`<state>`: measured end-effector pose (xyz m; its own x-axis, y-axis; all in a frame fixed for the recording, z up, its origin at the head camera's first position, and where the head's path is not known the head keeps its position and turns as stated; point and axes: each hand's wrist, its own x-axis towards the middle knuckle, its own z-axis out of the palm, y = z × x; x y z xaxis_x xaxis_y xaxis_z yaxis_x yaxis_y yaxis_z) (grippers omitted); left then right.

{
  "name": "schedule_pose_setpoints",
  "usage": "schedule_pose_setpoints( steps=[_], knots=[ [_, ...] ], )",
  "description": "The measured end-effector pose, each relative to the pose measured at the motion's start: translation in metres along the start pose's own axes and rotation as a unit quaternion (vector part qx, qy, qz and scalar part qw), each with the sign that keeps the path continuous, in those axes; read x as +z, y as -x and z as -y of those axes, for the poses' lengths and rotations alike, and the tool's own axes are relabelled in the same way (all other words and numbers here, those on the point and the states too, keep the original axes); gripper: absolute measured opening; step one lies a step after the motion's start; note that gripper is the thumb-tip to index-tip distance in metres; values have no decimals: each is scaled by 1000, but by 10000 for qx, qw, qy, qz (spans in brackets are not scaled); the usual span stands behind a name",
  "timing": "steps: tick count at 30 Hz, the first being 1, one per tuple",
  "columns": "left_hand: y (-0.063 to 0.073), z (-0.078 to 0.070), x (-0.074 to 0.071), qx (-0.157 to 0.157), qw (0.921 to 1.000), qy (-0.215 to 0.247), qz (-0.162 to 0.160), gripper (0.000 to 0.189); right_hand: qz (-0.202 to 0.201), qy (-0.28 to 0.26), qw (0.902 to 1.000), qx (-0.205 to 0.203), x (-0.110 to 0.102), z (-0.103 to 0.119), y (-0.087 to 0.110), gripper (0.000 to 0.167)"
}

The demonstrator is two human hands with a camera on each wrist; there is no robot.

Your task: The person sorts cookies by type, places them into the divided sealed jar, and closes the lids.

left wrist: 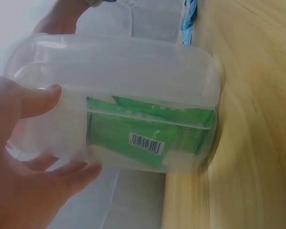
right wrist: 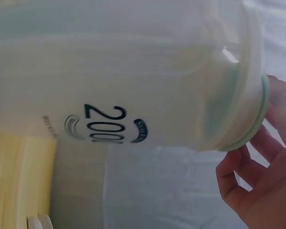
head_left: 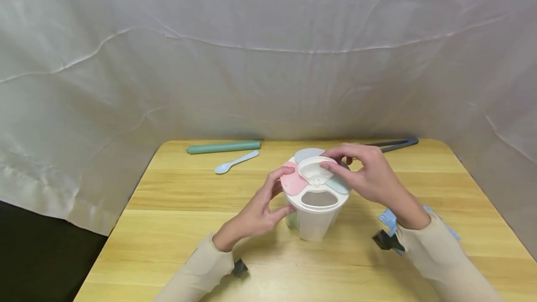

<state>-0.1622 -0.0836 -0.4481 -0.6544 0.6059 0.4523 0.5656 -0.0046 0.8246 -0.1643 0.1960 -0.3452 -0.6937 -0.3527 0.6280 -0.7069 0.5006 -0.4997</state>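
Observation:
A translucent divided storage canister stands upright on the table, its round white top fitted with pink, grey and pale green flaps. Toward the front of that top, one compartment opening is uncovered. My left hand grips the canister's side near the rim, fingers over the pink flap and thumb at the front. With thumb and fingers, my right hand pinches a raised white flap above the middle of the top. Green packets with a barcode show through the wall in the left wrist view.
A green rolled or tube-like item and a pale blue spoon lie at the back left. Dark tongs lie at the back right. Blue crumpled packaging is partly hidden under the right forearm. Grey cloth hangs behind the table.

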Motion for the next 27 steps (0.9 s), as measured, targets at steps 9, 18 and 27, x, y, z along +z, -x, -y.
schedule_pose_setpoints(
  steps=[9,18,27],
  knots=[
    [-4,-3,2,33,9999,-131,8,87,416,-483,9970,448,-18,-7,13,35],
    [-5,-3,3,36,9999,-142,15,89,628,-54,9940,897,-48,-20,42,38],
    [-4,-2,1,-34,9999,-131,38,88,1659,904,9694,1567,-63,-50,77,24]
  ],
)
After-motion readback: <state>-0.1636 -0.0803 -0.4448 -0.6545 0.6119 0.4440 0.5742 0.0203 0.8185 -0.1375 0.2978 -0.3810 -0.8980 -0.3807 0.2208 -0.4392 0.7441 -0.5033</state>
